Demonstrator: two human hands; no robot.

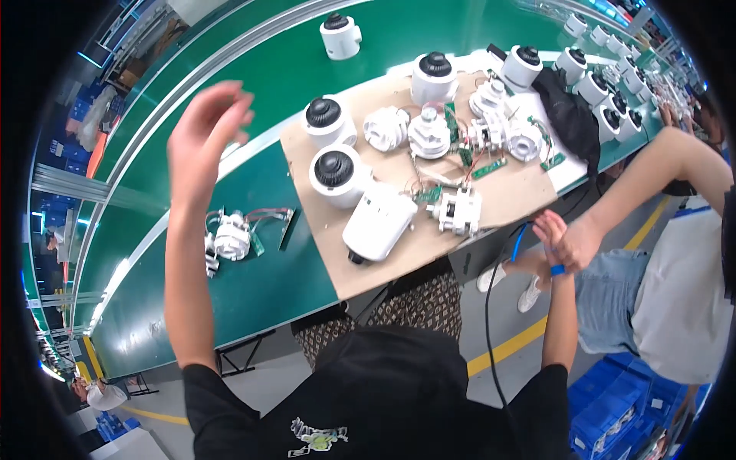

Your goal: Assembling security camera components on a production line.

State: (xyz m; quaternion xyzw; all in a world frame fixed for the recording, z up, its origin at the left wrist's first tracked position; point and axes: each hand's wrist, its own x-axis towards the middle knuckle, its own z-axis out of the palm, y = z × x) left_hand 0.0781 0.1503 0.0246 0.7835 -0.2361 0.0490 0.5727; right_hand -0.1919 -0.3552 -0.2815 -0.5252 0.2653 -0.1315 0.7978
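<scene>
Overhead, left hand raised open, right hand apparently pinching blue cable.

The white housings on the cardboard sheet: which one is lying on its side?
The large white housing at the sheet's near edge; its dark end points toward the person, while the others stand upright with black caps on top.

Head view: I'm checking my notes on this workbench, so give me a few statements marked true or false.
1. The left hand is raised, open and empty. True.
2. The right hand rests on the cardboard sheet. False: it is off the bench edge, beside another person's hand.
3. A white camera housing lies on its side on the cardboard. True.
4. The green conveyor belt carries nothing. False: a wired white assembly lies on it.
</scene>
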